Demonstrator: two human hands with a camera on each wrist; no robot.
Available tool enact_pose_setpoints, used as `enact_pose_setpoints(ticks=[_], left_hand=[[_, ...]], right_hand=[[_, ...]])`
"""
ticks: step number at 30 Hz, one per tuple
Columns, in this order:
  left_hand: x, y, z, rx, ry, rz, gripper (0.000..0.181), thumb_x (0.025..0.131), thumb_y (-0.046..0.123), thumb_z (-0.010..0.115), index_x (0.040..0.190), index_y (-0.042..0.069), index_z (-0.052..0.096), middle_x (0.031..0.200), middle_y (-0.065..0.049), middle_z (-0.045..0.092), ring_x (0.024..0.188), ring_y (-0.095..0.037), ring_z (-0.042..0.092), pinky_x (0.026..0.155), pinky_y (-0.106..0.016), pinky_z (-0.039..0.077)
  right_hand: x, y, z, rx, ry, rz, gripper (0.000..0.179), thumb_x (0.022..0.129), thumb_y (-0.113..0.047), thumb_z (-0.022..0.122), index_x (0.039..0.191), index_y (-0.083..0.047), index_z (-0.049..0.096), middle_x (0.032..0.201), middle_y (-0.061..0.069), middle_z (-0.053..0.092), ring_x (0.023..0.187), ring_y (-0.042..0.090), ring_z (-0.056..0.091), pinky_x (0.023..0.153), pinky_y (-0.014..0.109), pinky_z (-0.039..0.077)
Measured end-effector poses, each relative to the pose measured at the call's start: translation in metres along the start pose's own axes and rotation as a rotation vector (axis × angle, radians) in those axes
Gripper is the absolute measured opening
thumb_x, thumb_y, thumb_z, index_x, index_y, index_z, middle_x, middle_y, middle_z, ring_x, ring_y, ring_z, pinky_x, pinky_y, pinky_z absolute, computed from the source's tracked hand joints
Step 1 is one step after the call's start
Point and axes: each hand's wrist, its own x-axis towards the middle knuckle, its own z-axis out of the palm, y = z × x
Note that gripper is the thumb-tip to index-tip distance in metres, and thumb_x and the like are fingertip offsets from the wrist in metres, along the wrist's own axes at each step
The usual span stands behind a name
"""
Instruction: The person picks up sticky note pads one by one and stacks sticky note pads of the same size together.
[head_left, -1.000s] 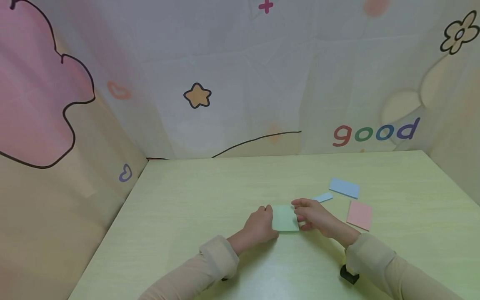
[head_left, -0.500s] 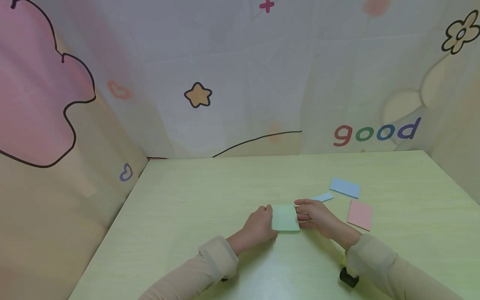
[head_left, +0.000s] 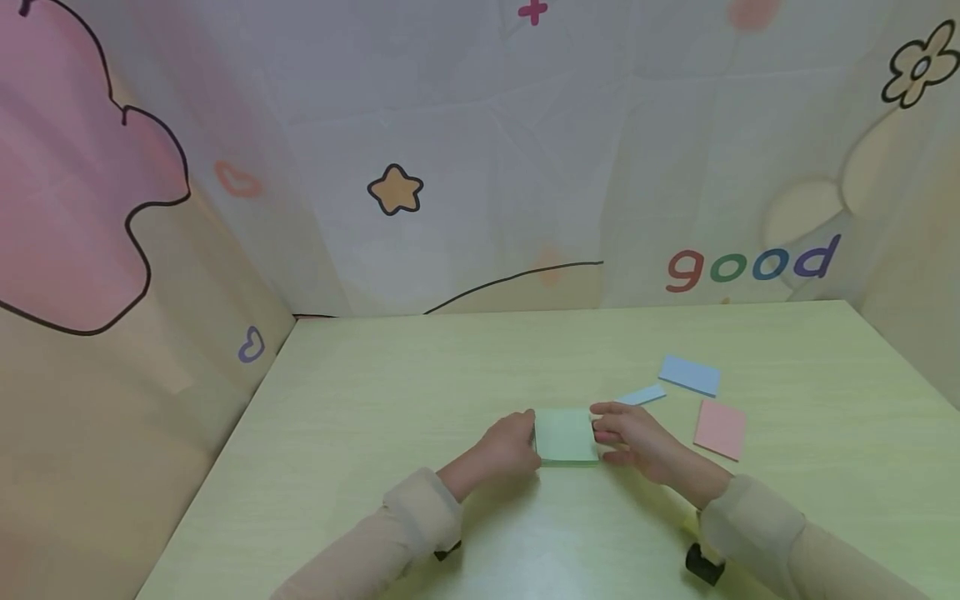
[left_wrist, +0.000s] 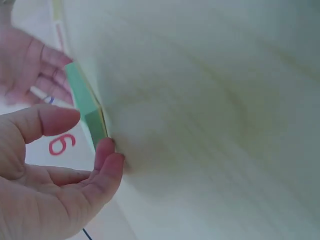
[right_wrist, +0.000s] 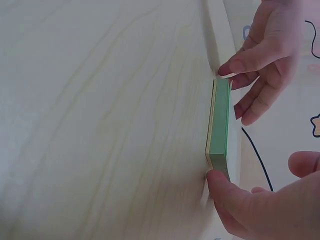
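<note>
A square light-green sticky note pad point(head_left: 566, 435) lies on the table, a thin yellowish layer along its underside in both wrist views. My left hand point(head_left: 504, 447) is at the pad's left edge. In the left wrist view, its fingertips point(left_wrist: 106, 150) touch one corner and its thumb is close to another. At the pad's right edge is my right hand point(head_left: 636, 439), its fingers loosely bent and spread. One of its fingertips point(right_wrist: 216, 176) touches the pad's near corner in the right wrist view. Neither hand is wrapped round the pad.
Right of the hands lie a blue rectangular pad point(head_left: 690, 376), a narrow light-blue strip point(head_left: 642, 395) and a pink pad point(head_left: 720, 429). The pale wood-grain table point(head_left: 390, 383) ends at a printed cloth backdrop point(head_left: 495, 192) behind and at the sides.
My left hand has drawn slightly left, uncovering the pad's left edge. My right forearm has shifted a little right, while its fingers stay by the right edge. The other pads have not moved.
</note>
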Motion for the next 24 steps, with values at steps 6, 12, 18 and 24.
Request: enact_pose_setpoints(ticks=[6,12,18,24], left_hand=[[-0.008,-0.008,-0.007,-0.416,-0.077,-0.106,0.066,0.073,0.001,0.051,0.133,-0.005,0.028,0.133,-0.020,0.039,0.118,-0.032,0.041,0.091,-0.042,0.039],[-0.020,-0.009,-0.006,-0.779,-0.096,-0.140,0.071,0.075,-0.002,0.047,0.138,-0.007,0.014,0.141,-0.027,0.022,0.127,-0.038,0.030,0.096,-0.044,0.037],[-0.030,-0.006,-0.003,-0.943,-0.141,-0.147,0.066,0.082,0.001,0.047,0.138,-0.008,0.013,0.143,-0.027,0.018,0.129,-0.037,0.025,0.101,-0.045,0.031],[-0.035,-0.005,0.002,-0.998,-0.177,-0.142,0.065,0.083,0.002,0.045,0.138,-0.007,0.012,0.144,-0.024,0.016,0.131,-0.036,0.022,0.103,-0.046,0.028]], right_hand=[[-0.007,0.001,-0.001,0.007,-0.018,0.002,0.051,0.090,-0.013,0.041,0.134,0.007,0.024,0.120,0.017,0.043,0.097,0.020,0.050,0.083,0.035,0.044],[-0.010,0.003,-0.002,0.021,-0.048,-0.010,0.053,0.088,-0.011,0.043,0.134,0.007,0.024,0.127,0.021,0.038,0.093,0.017,0.053,0.081,0.032,0.046],[-0.012,0.006,-0.003,0.031,-0.063,-0.014,0.053,0.089,-0.013,0.041,0.135,0.006,0.023,0.127,0.024,0.037,0.097,0.018,0.052,0.082,0.033,0.046],[-0.014,0.007,-0.003,0.029,-0.074,-0.018,0.053,0.089,-0.012,0.039,0.135,0.007,0.021,0.127,0.024,0.037,0.100,0.020,0.051,0.081,0.034,0.047]])
